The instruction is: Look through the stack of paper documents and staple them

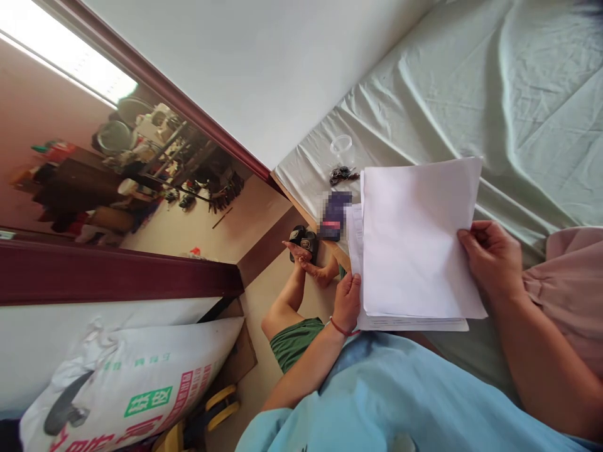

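A stack of white paper sheets [419,238] is held up over my lap. The top sheet looks blank; the edges of printed sheets [355,235] show under it at the left and bottom. My left hand [347,302] pinches the left edge of the stack near its lower corner, thumb on top. At the right edge my right hand [492,257] grips the paper between thumb and curled fingers. Just past the stack's left side, on the bed, lie a dark blue partly pixelated item [336,216], a bunch of keys [343,176] and a clear plastic cup [342,147].
A pale green sheet covers the bed [438,94]. Black slippers [304,238] rest on the floor by my bare feet. A large white printed sack [141,376] stands at lower left. Through a doorway, a cluttered rack [174,150] is visible. Pink cloth [570,270] lies at right.
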Tool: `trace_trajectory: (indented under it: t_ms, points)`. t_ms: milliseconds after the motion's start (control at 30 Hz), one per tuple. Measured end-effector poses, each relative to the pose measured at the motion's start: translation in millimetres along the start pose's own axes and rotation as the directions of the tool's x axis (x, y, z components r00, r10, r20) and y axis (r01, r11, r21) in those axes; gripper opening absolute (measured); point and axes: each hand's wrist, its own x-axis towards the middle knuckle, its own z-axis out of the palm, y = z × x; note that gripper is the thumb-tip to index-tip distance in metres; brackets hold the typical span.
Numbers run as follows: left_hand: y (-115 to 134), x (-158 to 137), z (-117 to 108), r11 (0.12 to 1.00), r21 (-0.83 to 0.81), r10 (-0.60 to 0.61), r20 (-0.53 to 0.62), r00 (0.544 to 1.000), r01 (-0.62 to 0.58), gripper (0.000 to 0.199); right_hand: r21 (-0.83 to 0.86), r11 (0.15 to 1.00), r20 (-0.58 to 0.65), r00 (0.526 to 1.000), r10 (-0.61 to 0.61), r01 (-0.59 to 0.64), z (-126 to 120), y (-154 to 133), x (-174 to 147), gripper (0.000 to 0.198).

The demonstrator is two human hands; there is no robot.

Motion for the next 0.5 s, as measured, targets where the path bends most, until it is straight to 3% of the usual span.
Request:
trace_trajectory:
  t_ms: [333, 500]
  points:
    - [-10.4, -0.2, -1.6, 0.999, -0.025, 0.029, -0.025, 0.999, -0.030, 0.043, -0.238, 0.969, 0.124, 0.992, -0.029, 0.058, 0.4, -5.1, -2.5, 0.032]
    - [-6.3, -0.8, -0.9, 0.996, -0.064, 0.068, -0.036, 0.997, -0.070, 0.041, -0.335, 0.941, 0.151, 0.989, 0.000, 0.051, -0.9, -5.4, 0.7, 0.054]
